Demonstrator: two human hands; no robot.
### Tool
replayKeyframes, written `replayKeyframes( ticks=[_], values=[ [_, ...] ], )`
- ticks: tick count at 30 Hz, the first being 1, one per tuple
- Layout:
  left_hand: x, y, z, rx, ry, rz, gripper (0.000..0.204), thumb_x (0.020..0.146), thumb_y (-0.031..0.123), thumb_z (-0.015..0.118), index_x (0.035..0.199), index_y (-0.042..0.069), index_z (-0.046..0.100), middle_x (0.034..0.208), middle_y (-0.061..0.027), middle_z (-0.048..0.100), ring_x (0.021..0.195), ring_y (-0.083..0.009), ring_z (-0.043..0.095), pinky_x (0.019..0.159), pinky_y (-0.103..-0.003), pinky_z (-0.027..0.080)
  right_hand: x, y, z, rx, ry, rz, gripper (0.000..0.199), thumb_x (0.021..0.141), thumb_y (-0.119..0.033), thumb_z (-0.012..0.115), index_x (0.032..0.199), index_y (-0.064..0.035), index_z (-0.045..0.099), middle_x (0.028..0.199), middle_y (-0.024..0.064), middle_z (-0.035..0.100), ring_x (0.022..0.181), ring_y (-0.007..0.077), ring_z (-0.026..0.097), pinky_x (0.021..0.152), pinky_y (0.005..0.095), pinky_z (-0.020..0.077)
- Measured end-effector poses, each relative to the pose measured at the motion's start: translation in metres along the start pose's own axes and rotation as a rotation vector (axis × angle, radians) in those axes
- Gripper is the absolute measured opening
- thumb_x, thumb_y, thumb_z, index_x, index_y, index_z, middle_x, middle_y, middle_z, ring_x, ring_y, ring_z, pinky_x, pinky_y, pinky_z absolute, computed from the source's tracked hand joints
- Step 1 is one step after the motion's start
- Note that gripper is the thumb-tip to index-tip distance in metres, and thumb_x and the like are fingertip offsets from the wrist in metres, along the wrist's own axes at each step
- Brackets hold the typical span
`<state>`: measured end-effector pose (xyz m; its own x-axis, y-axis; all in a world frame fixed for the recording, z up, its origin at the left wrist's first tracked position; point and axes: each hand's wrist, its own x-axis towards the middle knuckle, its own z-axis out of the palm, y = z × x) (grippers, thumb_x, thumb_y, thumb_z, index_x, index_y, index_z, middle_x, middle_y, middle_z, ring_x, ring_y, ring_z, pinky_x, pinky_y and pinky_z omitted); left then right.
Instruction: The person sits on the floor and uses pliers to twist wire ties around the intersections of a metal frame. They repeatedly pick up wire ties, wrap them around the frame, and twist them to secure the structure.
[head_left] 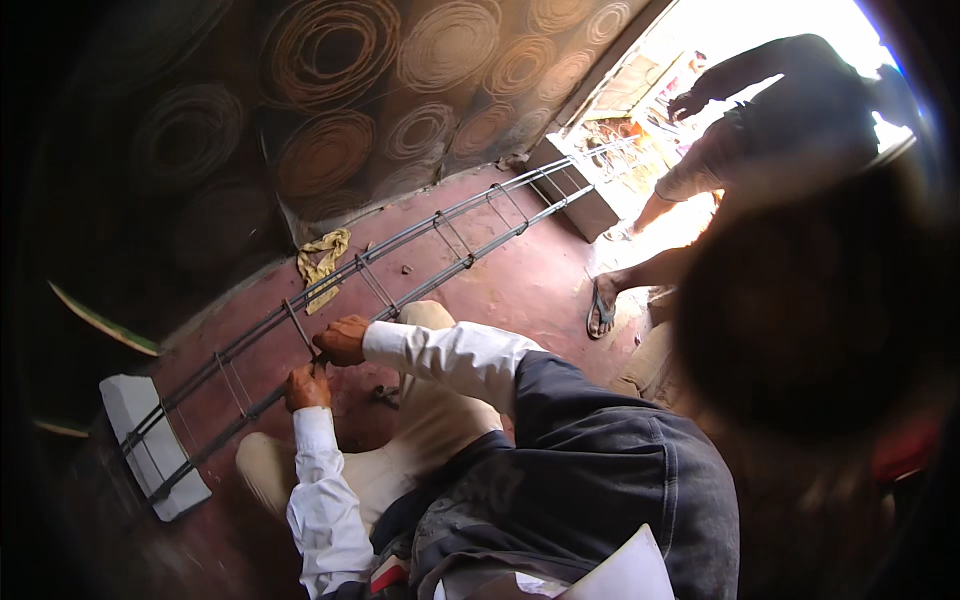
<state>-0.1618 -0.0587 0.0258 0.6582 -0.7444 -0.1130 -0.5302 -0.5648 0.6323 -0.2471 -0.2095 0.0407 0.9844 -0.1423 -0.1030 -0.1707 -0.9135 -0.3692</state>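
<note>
While the rebar cage [361,262] slants from the white block [158,445] to the grey block [590,212], left hand [305,388] sits nearer the white end, right hand [342,340] beside it (both curled; can't tell if they're pinching).

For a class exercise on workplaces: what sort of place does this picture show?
Probably a makeshift indoor building workspace: a long rebar cage lies across a white block and a grey block, beside a wall patterned with circles.
</note>
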Motion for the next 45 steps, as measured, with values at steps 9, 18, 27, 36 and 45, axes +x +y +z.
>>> replayKeyframes(
  ticks=[9,18,27,36,45],
  values=[
    [-0.006,-0.011,0.008,0.004,0.072,-0.022,0.026,0.087,0.032,0.059,0.087,0.008,0.07,0.087,-0.0203,0.066,0.082,-0.0434,0.062,0.069,-0.052,0.049,-0.016,-0.004,0.027,-0.193,0.505,-0.279,0.019,0.085,-0.021,0.062,0.099,-0.0088,0.058,0.078,0.0092,0.065,0.065,0.0289,0.066,0.057,0.041,0.0522],
    [-0.013,0.016,-0.009,-0.068,-0.005,-0.171,0.029,0.087,0.038,0.061,0.089,0.011,0.072,0.09,-0.0186,0.068,0.085,-0.0421,0.064,0.074,-0.05,0.05,0.015,0.057,-0.007,0.519,-0.296,-0.103,0.029,0.09,-0.025,0.06,0.115,-0.0105,0.067,0.101,0.0124,0.07,0.09,0.0237,0.068,0.078,0.0368,0.0532],
    [-0.015,0.015,-0.013,-0.031,0.002,-0.2,0.035,0.086,0.043,0.061,0.092,0.011,0.072,0.094,-0.0186,0.069,0.089,-0.0417,0.065,0.079,-0.049,0.051,0.061,0.066,-0.018,0.293,-0.658,-0.113,0.03,0.09,-0.025,0.062,0.116,-0.0121,0.069,0.112,0.0068,0.068,0.099,0.0215,0.065,0.086,0.0334,0.0513],
    [-0.017,0.013,-0.01,-0.016,0.025,-0.196,0.034,0.087,0.043,0.061,0.089,0.011,0.071,0.092,-0.019,0.069,0.089,-0.0418,0.065,0.079,-0.052,0.05,0.077,0.056,0.011,0.445,-0.335,-0.265,0.019,0.078,-0.024,0.074,0.092,-0.0107,0.074,0.098,0.0084,0.066,0.092,0.0244,0.062,0.082,0.0358,0.048],
    [-0.017,0.013,-0.012,-0.057,0.003,-0.23,0.029,0.086,0.037,0.063,0.091,0.01,0.071,0.095,-0.0193,0.069,0.092,-0.0419,0.064,0.081,-0.051,0.05,0.036,0.024,-0.019,0.379,0.13,-0.411,0.011,0.073,-0.008,0.076,0.083,-0.0052,0.072,0.098,0.0121,0.062,0.095,0.0272,0.058,0.084,0.0367,0.048]
  ],
)
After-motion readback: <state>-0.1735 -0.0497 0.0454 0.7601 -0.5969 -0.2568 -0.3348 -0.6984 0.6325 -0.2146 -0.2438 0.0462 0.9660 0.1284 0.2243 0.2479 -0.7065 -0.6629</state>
